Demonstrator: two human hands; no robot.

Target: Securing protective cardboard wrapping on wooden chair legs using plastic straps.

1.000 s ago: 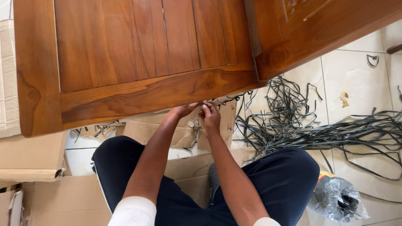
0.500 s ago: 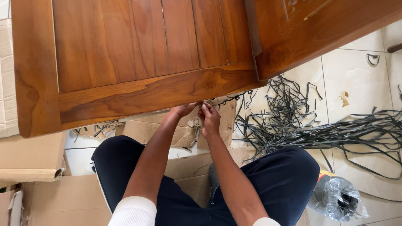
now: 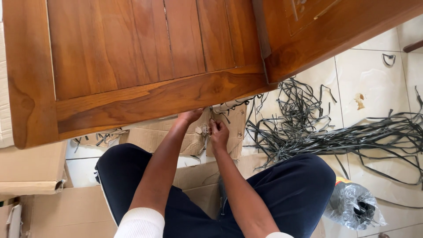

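A large brown wooden panel (image 3: 145, 99) with a framed edge lies over my lap and fills the upper view. My left hand (image 3: 189, 116) reaches up to its lower edge, and its fingertips are hidden under the wood. Just right of it and a little lower, my right hand (image 3: 219, 132) is closed, pinching a thin black strap (image 3: 217, 114) that runs up toward the panel's edge. Torn brown cardboard (image 3: 154, 136) lies beneath both hands.
A second carved wooden piece (image 3: 326, 35) juts in at the upper right. A tangle of black straps (image 3: 308, 128) spreads over the white tiled floor at right. A crumpled clear plastic bag (image 3: 354, 206) lies by my right knee. A cardboard box (image 3: 31, 169) sits at left.
My right hand has dropped from the panel's edge toward the cardboard, still pinched closed. The left hand has stayed at the edge. The view has shifted slightly.
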